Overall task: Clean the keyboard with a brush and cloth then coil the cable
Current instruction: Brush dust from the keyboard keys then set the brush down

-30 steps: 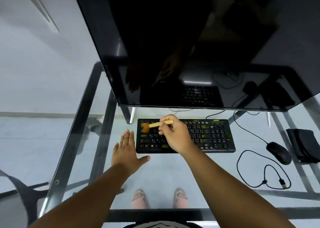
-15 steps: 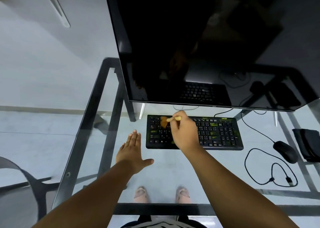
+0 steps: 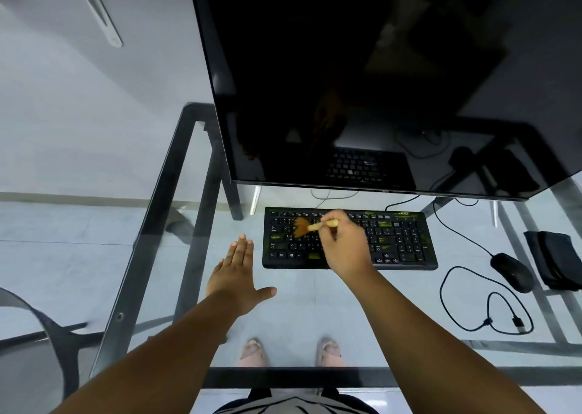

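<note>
- Gripping a small wooden-handled brush, the right hand curls its fingers round the pale handle above the middle of the keyboard; the brown bristles fan out to the left and touch the keys in the keyboard's upper left part.
- The left hand lies flat on the glass desk, fingers straight and together, thumb spread out to the right; it rests just beside the keyboard's near left corner without touching it.
- The black keyboard sits toward the far edge of the desk, just in front of the monitor. Its keys carry white legends; Z, X and C can be made out in the bottom letter row, and a Windows logo key in the lowest row. A green logo in the far right corner of the keyboard is too blurred to read, as are green patches on several keys.
- A black cable runs from behind the keyboard toward the right edge of the desk to a black mouse. A looped stretch of cable ending in a USB plug lies near the front right corner.
- A folded dark cloth lies just right of the mouse, at the right edge.
- The monitor's dark screen reflects the keyboard, the mouse and the cloth.
</note>
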Tool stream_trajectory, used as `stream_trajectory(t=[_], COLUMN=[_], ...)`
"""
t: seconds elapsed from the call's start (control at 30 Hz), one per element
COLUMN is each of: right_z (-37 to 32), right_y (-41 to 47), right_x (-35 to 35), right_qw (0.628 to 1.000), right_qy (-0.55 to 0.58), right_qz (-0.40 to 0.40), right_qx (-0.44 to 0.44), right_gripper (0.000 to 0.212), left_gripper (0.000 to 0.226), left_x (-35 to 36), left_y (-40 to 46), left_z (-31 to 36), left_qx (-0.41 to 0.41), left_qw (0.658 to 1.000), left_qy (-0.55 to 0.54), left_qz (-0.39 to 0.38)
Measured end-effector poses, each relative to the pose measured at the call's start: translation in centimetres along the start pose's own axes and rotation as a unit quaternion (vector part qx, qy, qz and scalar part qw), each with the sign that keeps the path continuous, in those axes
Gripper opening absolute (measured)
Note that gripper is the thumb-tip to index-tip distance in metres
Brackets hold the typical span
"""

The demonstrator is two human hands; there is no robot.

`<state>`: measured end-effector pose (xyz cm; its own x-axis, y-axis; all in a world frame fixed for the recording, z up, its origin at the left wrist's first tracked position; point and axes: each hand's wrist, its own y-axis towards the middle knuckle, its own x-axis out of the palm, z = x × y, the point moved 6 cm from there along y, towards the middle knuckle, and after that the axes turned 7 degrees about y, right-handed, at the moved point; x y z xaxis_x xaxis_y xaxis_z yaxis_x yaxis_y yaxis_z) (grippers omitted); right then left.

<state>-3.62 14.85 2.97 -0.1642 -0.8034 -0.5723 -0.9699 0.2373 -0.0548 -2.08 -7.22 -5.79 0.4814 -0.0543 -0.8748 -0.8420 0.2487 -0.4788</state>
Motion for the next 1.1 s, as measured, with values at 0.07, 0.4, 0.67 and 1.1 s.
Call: stream_trajectory(t=[0.07, 0.4, 0.67, 1.1], right_z=[0.5, 1.0, 1.6, 2.5], right_y=[0.0, -0.4, -0.1, 0.5], right_x=[-1.0, -2.1, -3.6, -6.4], right_qw=[0.999, 1.000, 0.998, 0.999], right_qy=[0.002, -0.018, -0.064, -0.009], right_qz=[0.052, 0.024, 0.022, 0.053], right_qx=[0.009, 0.009, 0.011, 0.005], right_gripper=[0.006, 0.005, 0.005, 0.005], left_gripper=[0.113, 0.114, 0.110, 0.099], left_x=[0.0, 0.1, -0.3, -3.5], left_y=[0.0, 0.0, -0.6, 1.4], left_z=[0.0, -0.1, 0.1, 6.3], left_qx=[-0.001, -0.003, -0.037, 0.023], left_qw=[1.000, 1.000, 0.997, 0.986], left_qy=[0.001, -0.005, -0.030, -0.042], left_qz=[0.000, 0.013, 0.060, 0.160])
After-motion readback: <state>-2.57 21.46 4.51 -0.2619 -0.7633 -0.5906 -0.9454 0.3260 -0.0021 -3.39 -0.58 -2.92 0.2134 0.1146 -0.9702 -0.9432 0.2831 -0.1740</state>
